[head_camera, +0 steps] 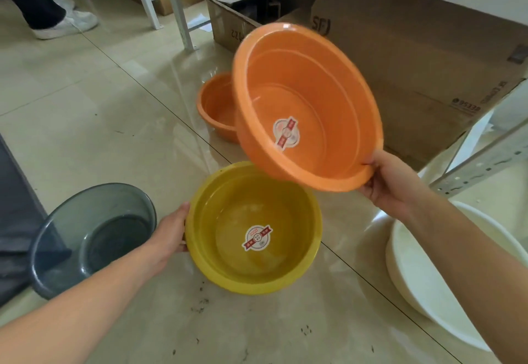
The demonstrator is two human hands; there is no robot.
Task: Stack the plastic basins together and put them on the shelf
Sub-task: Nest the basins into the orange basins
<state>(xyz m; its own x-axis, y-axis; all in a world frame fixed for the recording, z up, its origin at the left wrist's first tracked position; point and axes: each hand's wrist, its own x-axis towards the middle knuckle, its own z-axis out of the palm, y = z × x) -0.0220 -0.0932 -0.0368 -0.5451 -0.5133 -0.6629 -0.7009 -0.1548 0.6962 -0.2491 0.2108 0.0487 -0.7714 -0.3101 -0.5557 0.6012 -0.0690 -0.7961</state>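
My right hand (pixel 391 180) grips the near rim of a large orange basin (pixel 311 83), held tilted in the air above the floor. Below it a yellow basin (pixel 228 232) with a round sticker stands on the tiles, and my left hand (pixel 171 229) holds its left rim. A smaller orange basin (pixel 214 103) sits on the floor behind, partly hidden by the raised one. A grey translucent basin (pixel 85 232) lies at the left. A white basin (pixel 428 278) rests at the right, beside a metal shelf post (pixel 485 160).
Large cardboard boxes (pixel 414 49) stand at the back right, with an open box (pixel 237 20) beside them. White metal frame legs (pixel 177 6) rise at the back. Another person's leg and white shoe (pixel 65 23) are at the top left. A dark object (pixel 14 206) borders the left edge.
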